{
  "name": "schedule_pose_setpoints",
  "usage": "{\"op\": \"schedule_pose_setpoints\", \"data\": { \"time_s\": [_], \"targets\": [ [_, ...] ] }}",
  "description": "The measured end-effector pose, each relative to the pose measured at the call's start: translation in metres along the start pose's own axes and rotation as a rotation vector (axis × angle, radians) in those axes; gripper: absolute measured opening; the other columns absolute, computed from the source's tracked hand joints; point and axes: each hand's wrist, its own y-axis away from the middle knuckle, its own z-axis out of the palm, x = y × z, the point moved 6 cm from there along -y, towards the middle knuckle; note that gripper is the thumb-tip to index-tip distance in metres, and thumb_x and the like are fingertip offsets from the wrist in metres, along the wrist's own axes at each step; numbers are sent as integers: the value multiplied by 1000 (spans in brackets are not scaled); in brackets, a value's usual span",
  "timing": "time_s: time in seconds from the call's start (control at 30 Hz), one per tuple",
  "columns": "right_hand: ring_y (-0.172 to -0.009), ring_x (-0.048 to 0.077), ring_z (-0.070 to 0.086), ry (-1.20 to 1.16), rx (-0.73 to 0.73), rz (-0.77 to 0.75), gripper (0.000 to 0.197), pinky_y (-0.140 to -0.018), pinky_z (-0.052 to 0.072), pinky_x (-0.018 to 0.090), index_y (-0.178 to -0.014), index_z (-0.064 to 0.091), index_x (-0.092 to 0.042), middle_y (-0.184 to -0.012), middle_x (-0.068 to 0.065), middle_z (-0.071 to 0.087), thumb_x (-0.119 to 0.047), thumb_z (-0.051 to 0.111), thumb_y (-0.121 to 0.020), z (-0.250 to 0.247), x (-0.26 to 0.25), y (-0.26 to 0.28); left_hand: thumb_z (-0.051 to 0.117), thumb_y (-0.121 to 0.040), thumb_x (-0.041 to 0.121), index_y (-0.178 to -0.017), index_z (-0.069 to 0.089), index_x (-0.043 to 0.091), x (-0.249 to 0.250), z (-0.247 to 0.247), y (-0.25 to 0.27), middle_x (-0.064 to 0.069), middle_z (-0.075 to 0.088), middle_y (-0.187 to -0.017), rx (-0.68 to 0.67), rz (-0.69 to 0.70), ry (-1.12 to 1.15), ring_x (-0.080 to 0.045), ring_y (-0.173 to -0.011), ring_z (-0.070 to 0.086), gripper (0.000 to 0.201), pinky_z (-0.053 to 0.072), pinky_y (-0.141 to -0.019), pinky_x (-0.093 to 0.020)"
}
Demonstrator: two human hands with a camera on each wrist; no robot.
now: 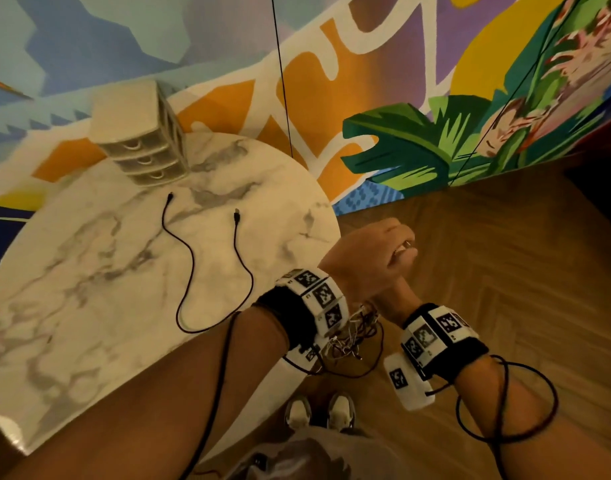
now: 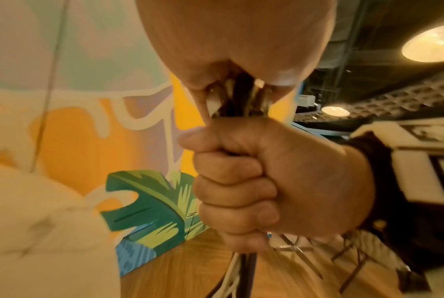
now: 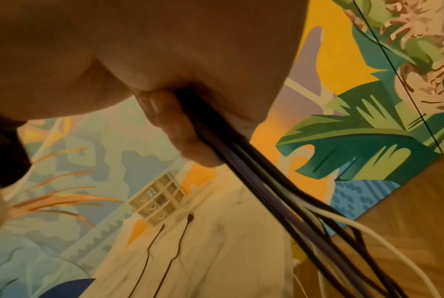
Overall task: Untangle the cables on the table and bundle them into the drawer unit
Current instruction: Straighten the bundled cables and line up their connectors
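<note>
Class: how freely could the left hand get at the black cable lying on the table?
Probably not yet: the left hand grips the cable bundle along with the right hand, off the table's edge. Nothing covers the black cable.

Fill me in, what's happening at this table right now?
A person holds a bunch of cables off the side of the marble table, both fists stacked on it: the left hand and the right hand each grip the bunch, loose ends hanging toward the floor. One black cable lies loose on the table. The drawer unit stands at the far edge, drawers closed.
</note>
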Motion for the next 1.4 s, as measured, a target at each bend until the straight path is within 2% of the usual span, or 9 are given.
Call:
{"op": "schedule_pose_setpoints", "data": {
  "time_s": [0.13, 0.27, 0.33, 0.43, 0.67, 0.9, 1.2, 1.33, 1.4],
  "targets": [
    [-39, 4, 28, -207, 62, 112, 40, -46, 26, 24, -59, 37, -23, -45, -13, 36, -14, 50, -96, -1, 14, -9, 44, -95, 44, -91, 55, 12, -85, -24, 33, -6, 55, -94, 128, -431, 142, -22, -88, 53, 34, 42, -76, -33],
    [-37, 9, 22, -351, 30, 193, 48, -40, 22, 21, -53, 28, -19, -42, -7, 28, -17, 48, -97, 2, 22, -8, 50, -88, 53, -122, 46, 10, -205, -13, 128, -14, 48, -123, -266, -1054, -290, -35, -114, 49, 54, 41, -95, -41],
    [-38, 10, 24, -299, 24, 194, 48, -40, 23, 20, -53, 30, -19, -43, -6, 29, -19, 48, -97, 3, 24, -9, 49, -90, 49, -124, 43, 12, -227, -3, 167, -14, 49, -126, -371, -1149, -334, -34, -112, 51, 51, 43, -92, -39],
    [-37, 9, 24, -242, 10, 218, 50, -40, 25, 20, -50, 31, -19, -43, -5, 30, -22, 47, -98, 5, 31, -9, 42, -94, 40, -112, 54, 16, -226, 15, 195, -12, 59, -118, -476, -1046, -328, -31, -102, 59, 32, 45, -81, -32],
    [-34, 9, 24, -223, 20, 292, 49, -38, 24, 19, -52, 32, -18, -41, -6, 30, -25, 48, -97, 12, 40, -9, 52, -85, 59, -126, 52, 14, -225, 15, 239, -8, 57, -126, -932, -986, -443, -25, -112, 56, 60, 46, -92, -31],
    [-33, 8, 25, -150, -25, 284, 51, -39, 25, 19, -49, 34, -18, -38, -9, 31, -27, 47, -98, 20, 47, -7, 46, -94, 44, -114, 51, 11, -253, -26, 171, -11, 57, -114, -423, -1046, -508, -30, -99, 58, 39, 45, -78, -34],
    [-37, 9, 33, -116, 28, 303, 53, -44, 30, 21, -51, 51, -14, -46, -1, 38, -39, 44, -98, 23, 65, 2, 49, -90, 42, -111, 53, 15, -198, 42, 147, -9, 61, -109, -592, -829, -332, -29, -96, 60, 35, 41, -72, -31],
    [-35, 9, 26, -297, 34, 304, 40, -38, 23, 20, -81, 70, -13, -44, -4, 33, -33, 41, -100, 36, 66, 4, 52, -85, 40, -87, 48, 22, -137, 49, 120, -1, 60, -81, -404, -648, -91, -23, -75, 58, 19, 42, -63, -31],
    [-37, 10, 24, -384, 34, 306, 34, -40, 20, 23, -72, 62, -17, -44, -4, 32, -29, 45, -99, 42, 61, 2, 52, -83, 39, -83, 47, 26, -114, 46, 108, 6, 56, -72, -316, -573, -31, -16, -65, 54, 15, 41, -57, -30]
  ]
}}
